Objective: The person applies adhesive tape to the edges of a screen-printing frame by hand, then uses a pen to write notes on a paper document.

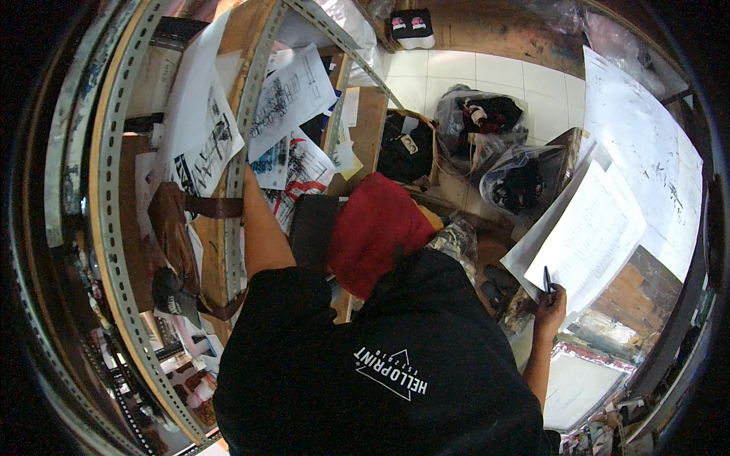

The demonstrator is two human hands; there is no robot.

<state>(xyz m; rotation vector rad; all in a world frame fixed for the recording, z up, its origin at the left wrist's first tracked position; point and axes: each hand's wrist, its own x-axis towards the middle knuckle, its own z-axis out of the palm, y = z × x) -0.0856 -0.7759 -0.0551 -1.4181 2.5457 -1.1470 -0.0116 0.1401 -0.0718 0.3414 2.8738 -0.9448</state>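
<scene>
My right hand (pixel 549 308) is at the right, closed around a dark pen (pixel 546 280) and the lower edge of a stack of white printed sheets (pixel 597 232), which tilts up and away from me. My left forearm (pixel 258 228) reaches forward into the slotted metal shelf (pixel 245 144). The left hand itself is hidden behind the shelf upright and the loose printed papers (pixel 293 95) lying there. My black shirt (pixel 380 365) fills the lower middle of the view.
A red cloth (pixel 376 228) lies in front of me beside a dark flat case (pixel 312 228). A brown strapped bag (pixel 171 224) and a black cap (pixel 171 296) sit on the shelf at left. Plastic bags of dark clothing (pixel 487 121) stand on the white tile floor (pixel 456 72).
</scene>
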